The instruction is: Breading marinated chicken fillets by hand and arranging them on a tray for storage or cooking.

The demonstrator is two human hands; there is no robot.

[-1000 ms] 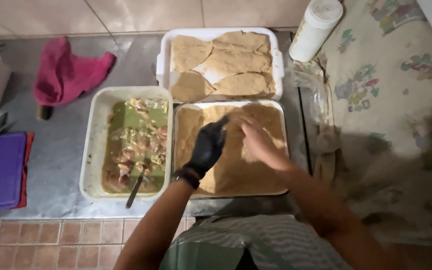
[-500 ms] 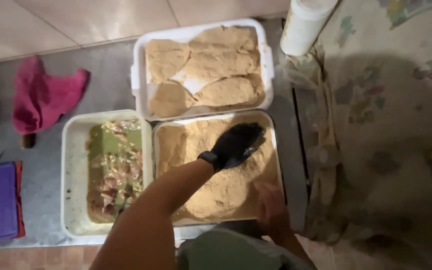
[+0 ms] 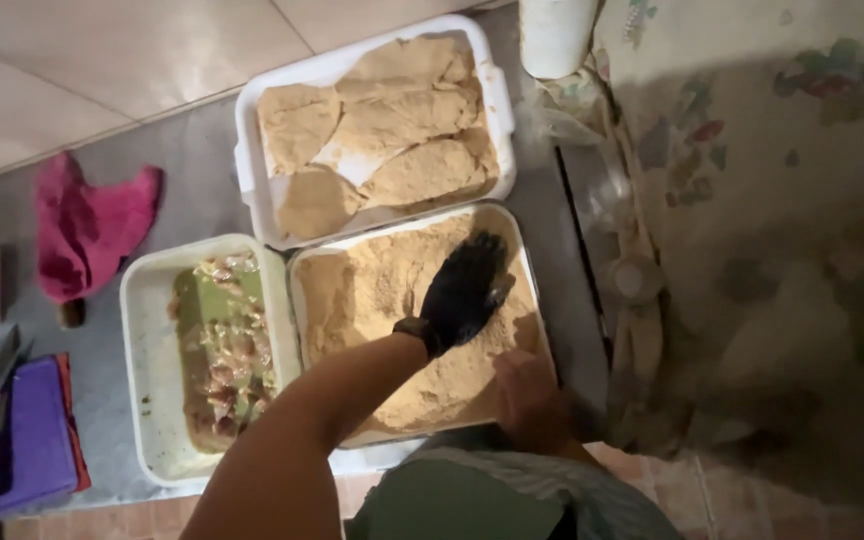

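Breading step in progress. The gloved left hand lies flat, fingers spread and gripping nothing, on the crumb tray at frame centre. The bare right hand rests at the tray's lower edge; its grip cannot be determined. The next move likely calls for marinated meat from the marinade tray at left.

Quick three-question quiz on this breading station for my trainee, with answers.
1. True or false: the left hand wears a black glove.
2. Which tub holds the coated pieces: A the top tub, B the crumb tub, C the marinade tub?
3. What lies left of the tubs, beside the wall?

Key: 1 true. 2 A. 3 a pink cloth.
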